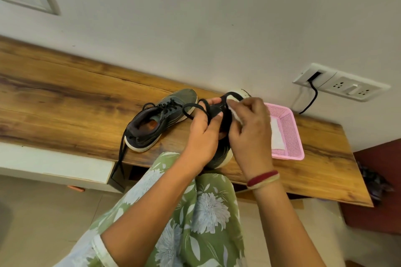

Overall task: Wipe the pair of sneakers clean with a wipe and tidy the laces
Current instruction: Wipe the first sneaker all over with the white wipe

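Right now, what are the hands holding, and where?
The left hand pinches the black lace at its loop above the near sneaker. The right hand holds the same lace and a white wipe.

Two sneakers [156, 121] [220, 155], one pink basket [289, 156], two hands [204, 134] [251, 128].

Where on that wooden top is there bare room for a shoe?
Widest: wooden top left of the grey sneaker. Smaller strip right of the pink basket. Between them, left hand, right hand and the held sneaker crowd it.
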Demonstrator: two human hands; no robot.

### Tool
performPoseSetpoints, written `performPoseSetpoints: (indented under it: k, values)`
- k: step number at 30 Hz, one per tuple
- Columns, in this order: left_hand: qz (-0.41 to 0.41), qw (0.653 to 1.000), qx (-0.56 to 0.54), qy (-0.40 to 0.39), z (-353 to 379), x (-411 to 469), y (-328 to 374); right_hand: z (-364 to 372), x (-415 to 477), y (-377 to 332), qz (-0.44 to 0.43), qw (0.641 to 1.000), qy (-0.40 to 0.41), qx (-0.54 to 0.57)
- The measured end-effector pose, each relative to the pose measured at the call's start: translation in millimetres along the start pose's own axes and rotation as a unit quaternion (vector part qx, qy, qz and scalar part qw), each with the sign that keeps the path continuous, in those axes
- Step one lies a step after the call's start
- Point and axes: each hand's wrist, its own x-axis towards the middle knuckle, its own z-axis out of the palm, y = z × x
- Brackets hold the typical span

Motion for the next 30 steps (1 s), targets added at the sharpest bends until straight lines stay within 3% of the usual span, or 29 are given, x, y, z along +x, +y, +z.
performPoseSetpoints:
  k: [3,6,9,13,17,21,22,25,27,30]
  values:
    - [0.041,0.998,0.047,0.009,2.2,0.3,-4.6,4.6,-12.6,-2.3,-0.029,0.999,-0.024,-0.022]
    - [0.021,0.999,0.035,0.004,2.1,-1.6,-7.5,-2.7,-11.8,7.1,-0.056,0.998,-0.037,-0.007]
    - [-0.008,1.000,0.010,-0.022,6.5,-2.3,-4.6,-6.1,-2.8,16.7,-0.023,1.000,-0.017,0.006]
    - [0.014,0.999,0.032,-0.028,3.3,-2.0,-2.9,-5.8,-14.2,7.5,-0.026,0.996,-0.054,0.073]
    - [-0.015,0.999,0.021,-0.047,5.4,-5.2,0.5,-8.6,-6.8,16.4,0.012,0.996,-0.010,0.085]
    - [0.004,0.998,0.043,-0.042,2.3,-2.8,1.1,-8.2,-15.8,7.7,0.003,0.988,-0.078,0.133]
    - [-0.011,0.999,0.026,-0.046,0.9,-2.4,1.6,-12.5,-11.8,8.7,0.035,0.982,-0.065,0.174]
    - [-0.059,0.997,-0.026,-0.050,2.0,-2.3,5.6,-26.7,6.0,14.3,0.145,0.955,0.075,0.247]
    - [-0.065,0.996,-0.042,-0.052,5.1,-3.5,6.2,-27.6,9.2,9.4,0.107,0.967,0.091,0.212]
    - [-0.058,0.994,-0.047,-0.075,8.6,-7.8,3.1,-14.0,0.1,6.1,-0.006,0.998,-0.013,0.064]
